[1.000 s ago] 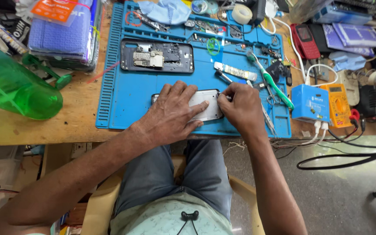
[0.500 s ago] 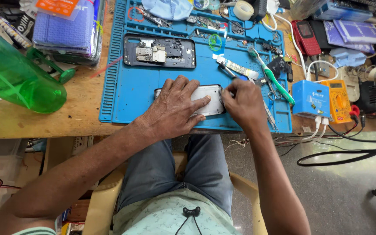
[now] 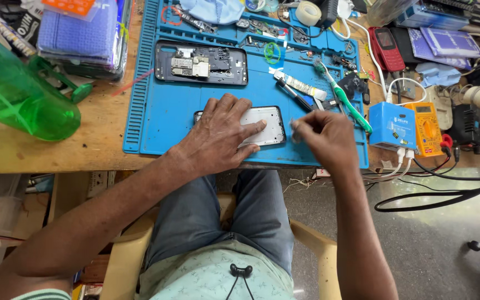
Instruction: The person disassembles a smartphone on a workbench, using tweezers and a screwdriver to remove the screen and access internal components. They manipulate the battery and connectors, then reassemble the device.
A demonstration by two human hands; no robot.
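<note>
1. Left hand [image 3: 220,136]: laid flat, fingers spread, on the white rectangular phone panel [image 3: 262,125], which is pressed to the blue silicone work mat [image 3: 156,119].
2. Right hand [image 3: 323,136]: lifted off the panel since the earlier frame; fingertips pinched, contents not discernible.
3. Beyond the right hand: green-handled toothbrush [image 3: 343,94].
4. Beyond the left hand: opened black phone chassis [image 3: 201,64], unmoved.

Bright even light, sharp, wide-angle bend

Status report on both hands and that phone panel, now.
Left hand flat on the pale phone panel, pinning it to the blue mat. Right hand lifted just off its right edge, fingers pinched. Nothing between them.
</note>
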